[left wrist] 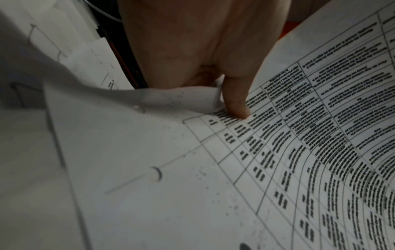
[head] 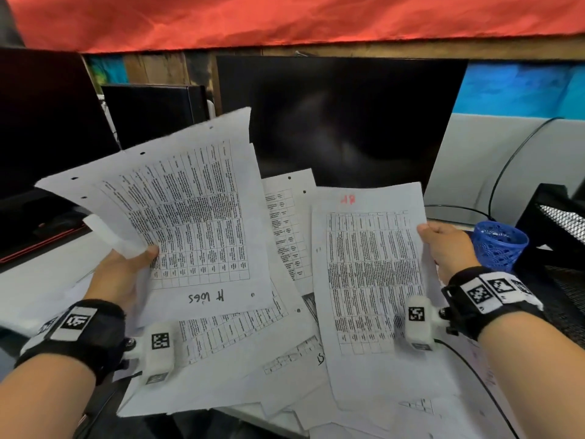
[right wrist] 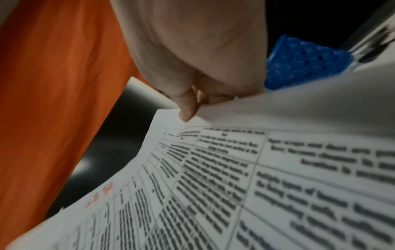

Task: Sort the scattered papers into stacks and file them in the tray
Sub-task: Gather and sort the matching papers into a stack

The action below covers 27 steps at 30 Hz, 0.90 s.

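Note:
My left hand (head: 126, 267) grips a bundle of printed table sheets (head: 190, 217), lifted and fanned above the desk; the thumb (left wrist: 235, 101) presses on the top sheet's grid (left wrist: 278, 169). My right hand (head: 446, 245) pinches the right edge of another table sheet (head: 373, 280) marked in red at its top, thumb (right wrist: 188, 108) on the printed side (right wrist: 235, 186). More loose papers (head: 285, 369) lie overlapping on the desk beneath both. The black mesh tray (head: 560, 223) stands at the far right, just beyond my right hand.
A blue perforated cup (head: 498, 248) sits between my right hand and the tray. A dark monitor (head: 342, 122) stands behind the papers, another dark screen (head: 47, 128) at the left. A black cable (head: 506, 172) curves down the grey partition. Red cloth (head: 285, 20) hangs overhead.

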Available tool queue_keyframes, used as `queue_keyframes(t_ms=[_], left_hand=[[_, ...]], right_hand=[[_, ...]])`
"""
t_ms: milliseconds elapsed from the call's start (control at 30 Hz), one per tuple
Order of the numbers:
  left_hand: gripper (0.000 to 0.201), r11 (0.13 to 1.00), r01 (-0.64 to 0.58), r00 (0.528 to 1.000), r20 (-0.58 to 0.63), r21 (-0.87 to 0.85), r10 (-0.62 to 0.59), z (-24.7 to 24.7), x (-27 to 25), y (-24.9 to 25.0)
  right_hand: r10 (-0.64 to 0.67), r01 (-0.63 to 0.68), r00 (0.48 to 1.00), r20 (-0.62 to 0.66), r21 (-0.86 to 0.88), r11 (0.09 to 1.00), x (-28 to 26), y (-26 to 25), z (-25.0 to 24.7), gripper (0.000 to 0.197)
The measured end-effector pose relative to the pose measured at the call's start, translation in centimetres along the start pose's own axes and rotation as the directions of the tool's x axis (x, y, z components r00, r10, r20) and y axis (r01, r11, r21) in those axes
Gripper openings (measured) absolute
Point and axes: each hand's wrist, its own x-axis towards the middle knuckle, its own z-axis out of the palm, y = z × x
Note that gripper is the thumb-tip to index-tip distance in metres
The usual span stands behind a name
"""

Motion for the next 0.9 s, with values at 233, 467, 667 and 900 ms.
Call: queue_keyframes(t_ms=[233, 467, 667, 900], left_hand=[[0.042, 0.998, -0.011, 0.995, 0.094, -0.06, 0.017, 2.6, 0.8, -0.1], [0.037, 0.989, 0.035, 0.981, 0.193, -0.146, -0.006, 5.3, 0.2, -0.4], [0.021, 0.991, 0.031, 0.985, 0.173, -0.127, -0.009, 6.0, -0.8, -0.3], [0.034, 0.991, 0.095, 0.967, 0.245, -0.095, -0.069, 5.2, -0.6, -1.2]], right_hand=[[-0.109, 0.11, 0.994, 0.009, -0.054, 0.993, -1.5, -2.4, 3.5, 0.017], [-0.132, 0.143, 0.979, 0.154, -0.063, 0.988, -2.4, -1.6, 6.1, 0.019], [0.06, -0.033, 0.913, 0.404, -0.073, 0.997, -3.4, -0.2, 5.0, 0.041], [-0.005, 0.075, 0.937, 0.35, -0.189, 0.979, -3.4, -0.3, 4.9, 0.012]])
